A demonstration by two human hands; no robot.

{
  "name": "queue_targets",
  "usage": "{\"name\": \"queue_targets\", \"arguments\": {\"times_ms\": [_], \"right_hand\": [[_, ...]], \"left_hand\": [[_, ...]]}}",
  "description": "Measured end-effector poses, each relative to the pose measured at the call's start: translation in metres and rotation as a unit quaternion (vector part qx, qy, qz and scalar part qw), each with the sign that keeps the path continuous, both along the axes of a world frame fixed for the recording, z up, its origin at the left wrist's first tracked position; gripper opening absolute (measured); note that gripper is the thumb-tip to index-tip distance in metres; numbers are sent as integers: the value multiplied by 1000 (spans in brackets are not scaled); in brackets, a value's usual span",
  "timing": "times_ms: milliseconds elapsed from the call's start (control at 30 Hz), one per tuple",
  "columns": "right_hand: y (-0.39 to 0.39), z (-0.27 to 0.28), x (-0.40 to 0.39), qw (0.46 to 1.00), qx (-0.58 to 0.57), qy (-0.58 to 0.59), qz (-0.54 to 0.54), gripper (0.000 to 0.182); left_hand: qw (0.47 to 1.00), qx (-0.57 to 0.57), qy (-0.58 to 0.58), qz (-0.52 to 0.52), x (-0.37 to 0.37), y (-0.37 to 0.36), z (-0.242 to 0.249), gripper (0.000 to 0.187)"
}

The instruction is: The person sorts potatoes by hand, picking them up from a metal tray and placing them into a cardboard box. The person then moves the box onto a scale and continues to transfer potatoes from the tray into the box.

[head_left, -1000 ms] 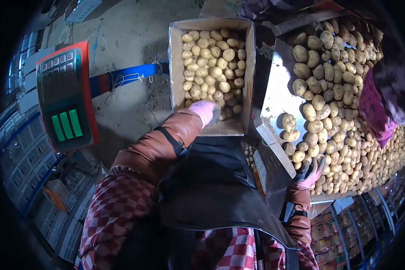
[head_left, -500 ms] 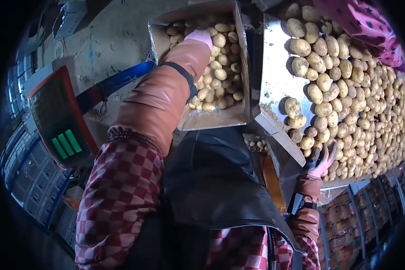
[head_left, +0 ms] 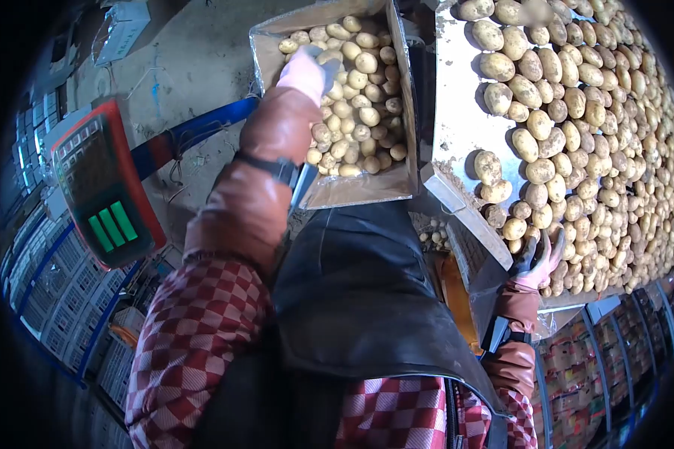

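Note:
My left hand (head_left: 307, 73), in a pink and grey glove, is over the left part of an open cardboard box (head_left: 359, 196) filled with potatoes (head_left: 367, 116). Its fingers are slightly blurred and spread on the potatoes, with none clearly in its grasp. My right hand (head_left: 539, 262), gloved the same way, rests at the near edge of a broad layer of potatoes (head_left: 595, 179) on a light metal surface (head_left: 457, 112). Its fingers are apart and touch potatoes there.
Left of the box stands a scale display (head_left: 108, 187) with a red frame and green digits, on a blue post (head_left: 210, 123). A board (head_left: 468, 217) edges the potato surface. A white carton (head_left: 123, 30) lies at upper left. Stacked crates (head_left: 60, 299) fill the lower left.
My left hand has moved left within the box, uncovering more potatoes. The pink star-patterned cloth at upper right has left the view. My right hand has stayed nearly in place.

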State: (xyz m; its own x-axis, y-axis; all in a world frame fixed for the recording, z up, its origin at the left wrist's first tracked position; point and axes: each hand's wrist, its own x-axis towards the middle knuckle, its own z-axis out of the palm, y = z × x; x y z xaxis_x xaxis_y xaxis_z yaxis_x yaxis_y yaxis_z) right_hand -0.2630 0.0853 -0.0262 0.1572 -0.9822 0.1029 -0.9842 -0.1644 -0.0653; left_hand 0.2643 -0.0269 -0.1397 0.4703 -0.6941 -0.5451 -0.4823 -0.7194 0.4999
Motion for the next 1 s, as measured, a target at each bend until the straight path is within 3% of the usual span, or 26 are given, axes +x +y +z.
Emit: {"name": "queue_targets", "arguments": {"times_ms": [33, 67, 100, 133, 200, 233, 267, 300, 333, 367, 867, 900, 933, 1000], "right_hand": [[0, 0, 0, 1000, 0, -3, -3, 28], [-1, 0, 1, 1000, -4, -4, -2, 28], [-1, 1, 1, 1000, -6, -5, 0, 28], [-1, 1, 1, 1000, -7, -6, 5, 28], [0, 1, -2, 1000, -8, -1, 9, 27], [0, 1, -1, 1000, -17, -10, 13, 26], [-1, 1, -1, 999, -26, -19, 17, 26], [0, -5, -8, 999, -33, -34, 26, 29], [0, -6, -12, 998, -34, -43, 36, 29], [0, -8, -15, 998, -30, -38, 28, 29], [3, -10, -12, 999, -31, -4, 24, 30], [3, -7, -9, 999, -32, -8, 25, 30], [2, -3, -4, 999, -30, -15, 19, 29], [3, -4, 1, 999, -27, -23, 11, 29]], "left_hand": [[974, -87, 208, 38, -9, 8, 20, 50], [895, -169, 406, 71, -26, 12, 66, 50], [810, -114, 575, 27, -28, 16, 85, 49], [691, -55, 721, -18, -28, 21, 95, 47], [723, 68, 685, -65, -34, 53, 17, 50], [819, 117, 388, -406, -56, 56, 27, 48], [740, 144, 5, -657, -77, 59, 36, 47], [841, 255, 38, -475, -84, 98, -52, 44], [928, 312, 23, -201, -106, 106, -78, 44], [942, 312, 7, -121, -118, 104, -71, 44], [954, 275, -1, -117, -106, 120, -48, 47], [980, 169, 109, 8, -99, 139, -70, 48], [966, 55, 214, 132, -93, 157, -90, 49], [915, -67, 361, 169, -120, 121, 87, 42]]}}
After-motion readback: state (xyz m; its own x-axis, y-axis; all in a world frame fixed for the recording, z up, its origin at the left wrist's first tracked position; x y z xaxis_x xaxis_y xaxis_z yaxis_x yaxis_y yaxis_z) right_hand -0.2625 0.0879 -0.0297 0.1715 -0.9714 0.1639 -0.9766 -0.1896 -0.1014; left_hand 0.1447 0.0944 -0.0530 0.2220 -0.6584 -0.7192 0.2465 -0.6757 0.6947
